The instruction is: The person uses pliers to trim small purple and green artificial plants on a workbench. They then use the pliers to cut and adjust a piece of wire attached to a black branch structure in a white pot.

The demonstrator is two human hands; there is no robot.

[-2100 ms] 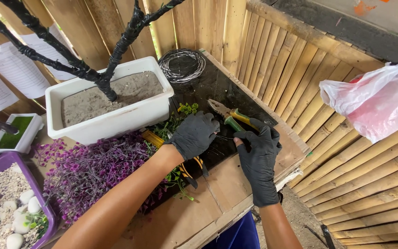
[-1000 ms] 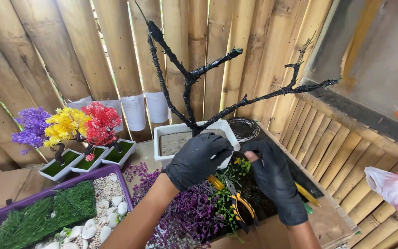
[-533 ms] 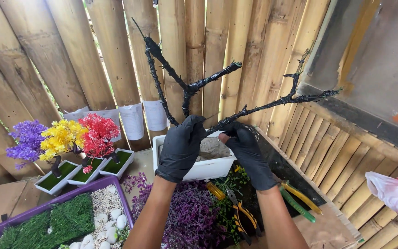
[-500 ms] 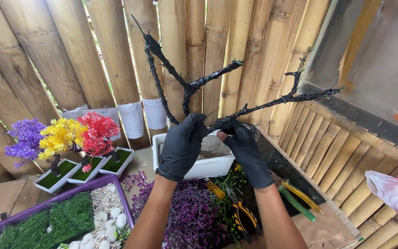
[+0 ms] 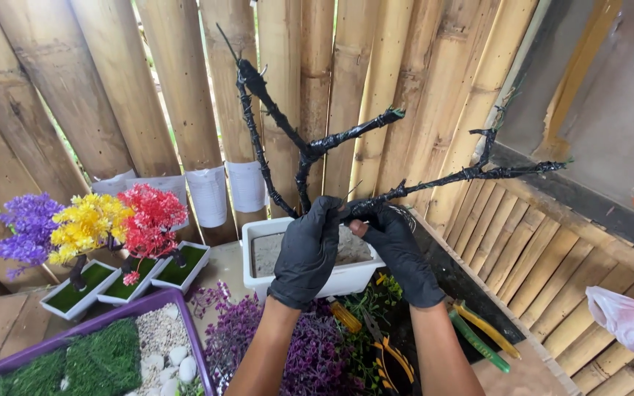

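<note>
Gripping the low right-hand limb of the black-taped bare tree [image 5: 310, 150] at the centre of the frame, the left hand [image 5: 310, 249] is curled around the limb where it forks while the right hand [image 5: 394, 246] pinches it just beside. The tree stands in a white planter [image 5: 258, 242] of sandy fill, so a hard bend could well loosen the trunk or tip the planter onto the purple sprigs [image 5: 310, 352] and pliers [image 5: 387, 356] below.

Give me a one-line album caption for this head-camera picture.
Two black-gloved hands, left hand and right hand, grip a black-wrapped bare tree branch above its white planter, beside three small colourful artificial trees.
</note>
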